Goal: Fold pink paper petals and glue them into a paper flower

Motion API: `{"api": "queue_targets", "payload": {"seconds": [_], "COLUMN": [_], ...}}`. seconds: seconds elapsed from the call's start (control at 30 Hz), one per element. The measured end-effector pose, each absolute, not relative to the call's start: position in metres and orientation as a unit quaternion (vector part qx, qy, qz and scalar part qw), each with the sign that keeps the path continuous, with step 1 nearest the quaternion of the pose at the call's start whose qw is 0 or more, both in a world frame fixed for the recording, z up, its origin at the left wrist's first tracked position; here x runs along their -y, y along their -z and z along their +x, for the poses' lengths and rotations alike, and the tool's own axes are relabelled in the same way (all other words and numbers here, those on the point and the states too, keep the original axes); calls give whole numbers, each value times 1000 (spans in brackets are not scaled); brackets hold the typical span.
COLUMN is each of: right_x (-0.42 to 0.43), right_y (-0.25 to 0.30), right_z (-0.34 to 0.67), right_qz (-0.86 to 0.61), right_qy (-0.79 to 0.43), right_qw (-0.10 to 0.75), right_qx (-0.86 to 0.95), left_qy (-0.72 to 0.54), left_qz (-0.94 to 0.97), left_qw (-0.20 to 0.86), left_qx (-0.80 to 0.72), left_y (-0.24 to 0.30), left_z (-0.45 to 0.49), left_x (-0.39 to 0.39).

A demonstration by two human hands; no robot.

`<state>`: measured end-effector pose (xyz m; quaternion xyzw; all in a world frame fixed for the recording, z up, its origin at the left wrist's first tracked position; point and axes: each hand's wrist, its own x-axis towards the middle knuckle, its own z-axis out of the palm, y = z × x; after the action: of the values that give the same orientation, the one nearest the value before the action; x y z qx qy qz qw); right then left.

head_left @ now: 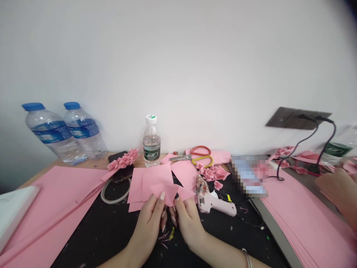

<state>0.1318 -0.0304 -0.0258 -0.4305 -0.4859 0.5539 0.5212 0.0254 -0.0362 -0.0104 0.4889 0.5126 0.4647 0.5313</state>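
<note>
Between thumbs and fingers, my left hand (152,214) and my right hand (185,216) both pinch a small piece of pink paper (164,191), partly folded, above the black mat (111,227). The fingers beneath it are partly hidden. Just behind lie several square sheets of pink paper (152,175). A pale pink glue gun (219,206) rests on its side by my right hand. Past it are folded paper flowers (213,173) and scissors (192,158) with one red and one yellow handle loop.
Three water bottles, one being a small bottle (152,143), stand along the wall. Large pink sheets (52,197) cover the left side; another stack (306,219) lies right. A blurred-out phone-like device (248,175) leans there. Cords run from a wall socket (298,118). Another person's hand (338,191) is far right.
</note>
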Motion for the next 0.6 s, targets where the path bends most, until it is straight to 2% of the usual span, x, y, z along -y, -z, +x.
{"api": "queue_targets", "payload": {"seconds": [0.3,0.6], "right_x": [29,29], "right_y": [24,20], "right_z": [134,137], "right_qz": [-410,-429], "right_qy": [-476,-320], "right_qw": [514,504], "right_qx": [584,678], "left_qy": [-479,-496], "left_qz": [474,478], "left_qw": [539,531], "left_qx": [-506,-493], "left_y": [6,15], "left_z": [33,33], "left_x": [37,34]}}
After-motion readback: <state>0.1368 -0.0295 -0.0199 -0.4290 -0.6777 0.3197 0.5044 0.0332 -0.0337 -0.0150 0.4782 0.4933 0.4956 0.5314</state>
